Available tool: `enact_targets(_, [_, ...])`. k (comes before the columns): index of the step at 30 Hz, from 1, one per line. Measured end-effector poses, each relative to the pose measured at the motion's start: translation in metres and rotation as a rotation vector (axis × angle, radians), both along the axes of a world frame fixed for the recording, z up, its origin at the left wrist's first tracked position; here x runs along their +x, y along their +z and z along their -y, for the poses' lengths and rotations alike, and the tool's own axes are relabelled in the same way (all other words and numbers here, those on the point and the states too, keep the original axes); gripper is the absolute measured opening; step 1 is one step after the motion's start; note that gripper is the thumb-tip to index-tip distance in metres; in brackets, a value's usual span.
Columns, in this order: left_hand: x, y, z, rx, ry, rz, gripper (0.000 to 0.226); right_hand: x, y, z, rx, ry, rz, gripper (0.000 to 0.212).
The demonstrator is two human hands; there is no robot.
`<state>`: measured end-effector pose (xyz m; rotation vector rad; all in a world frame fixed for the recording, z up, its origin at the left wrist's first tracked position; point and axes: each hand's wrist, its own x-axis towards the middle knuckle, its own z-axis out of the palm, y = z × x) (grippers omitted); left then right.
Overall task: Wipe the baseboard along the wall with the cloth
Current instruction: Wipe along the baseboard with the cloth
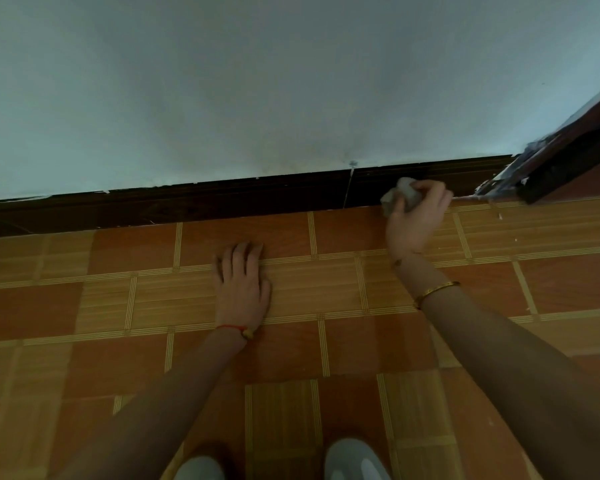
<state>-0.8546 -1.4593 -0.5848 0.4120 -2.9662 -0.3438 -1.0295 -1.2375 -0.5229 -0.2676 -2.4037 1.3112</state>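
Right hand [414, 216] presses cloth [400, 195] against baseboard [222, 199]; left hand [243, 282] flat on floor [326, 341].

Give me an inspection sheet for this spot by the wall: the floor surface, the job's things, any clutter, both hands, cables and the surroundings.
Surface: patterned tile floor, orange-brown squares with striped yellow bands; pale flecks near the door frame.
Job's things: dark baseboard running along the foot of the wall, with a vertical seam and pale paint marks on its top edge; crumpled pale cloth held against it.
Clutter: nothing seen.
Grippers: right hand closed on the cloth at the baseboard, gold bangle on the wrist; left hand flat on the floor, red cord on the wrist.
Cables: nothing seen.
Surroundings: pale wall; dark door frame at right with paint smears; two light shoes at the bottom edge.
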Motion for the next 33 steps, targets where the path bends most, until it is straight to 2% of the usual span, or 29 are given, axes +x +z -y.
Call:
enact_targets(5, [-0.001, 0.008, -0.017, 0.037, -0.072, 0.013, 0.053, 0.007, -0.004, 0.005, 0.065, 0.209, 0.059, 0.026])
enact_targets(10, [-0.005, 0.016, -0.026, 0.031, -0.101, -0.004, 0.05, 0.02, -0.016, 0.051, 0.139, 0.589, 0.122, 0.027])
enact_targets(13, [-0.005, 0.022, -0.025, 0.031, -0.095, 0.011, 0.052, 0.018, -0.017, 0.046, 0.09, 0.499, 0.107, 0.026])
enact_targets(20, [-0.005, 0.022, -0.033, 0.03, -0.073, 0.024, 0.05, -0.011, -0.005, -0.049, 0.048, -0.074, 0.149, 0.031])
enact_targets(24, [-0.012, 0.023, -0.049, 0.058, -0.076, 0.028, 0.052, -0.025, -0.002, -0.072, 0.078, -0.022, 0.127, 0.029])
enact_targets(33, [-0.026, 0.026, -0.067, 0.091, -0.135, 0.008, 0.052, -0.005, 0.004, -0.014, -0.063, 0.119, -0.051, 0.026])
